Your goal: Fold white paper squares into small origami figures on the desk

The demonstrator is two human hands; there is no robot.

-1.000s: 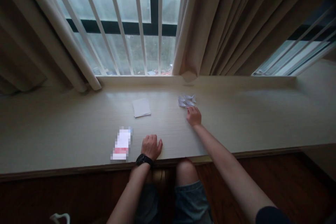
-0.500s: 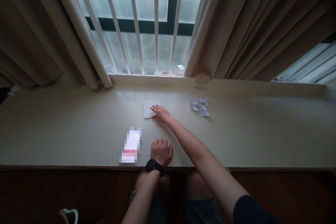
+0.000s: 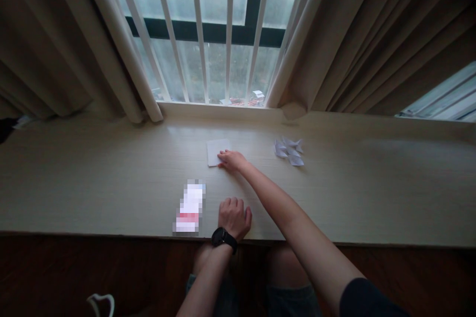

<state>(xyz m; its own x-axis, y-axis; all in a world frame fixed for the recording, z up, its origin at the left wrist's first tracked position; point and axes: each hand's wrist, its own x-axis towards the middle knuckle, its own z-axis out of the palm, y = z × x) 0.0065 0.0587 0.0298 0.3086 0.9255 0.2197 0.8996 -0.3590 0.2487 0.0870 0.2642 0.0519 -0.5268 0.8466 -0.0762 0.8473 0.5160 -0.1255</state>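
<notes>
Right hand (image 3: 231,160) lies over the right edge of the white paper stack (image 3: 213,151) on the counter (image 3: 353,188); whether it pinches cannot be told. Left hand (image 3: 234,217), loosely curled, palm hidden, sits by the front edge. Open room separates stack from folded papers (image 3: 289,150).

Paper stack (image 3: 213,152): plain white. Right of it, folded papers (image 3: 296,160): white, lavender cast from here. Nearer me than the stack, off left, phone (image 3: 191,202): blurred white, pink-red band. Under the stack, tabletop (image 3: 111,178): pale cream-grey, fine streaky grain. Beyond it: white bars (image 3: 229,10), dark green window frame (image 3: 186,30), taupe curtains (image 3: 334,34). My side of it: black watch (image 3: 219,237), navy sleeve (image 3: 366,299), blue shorts (image 3: 293,301), dark red-brown floor (image 3: 74,265).
</notes>
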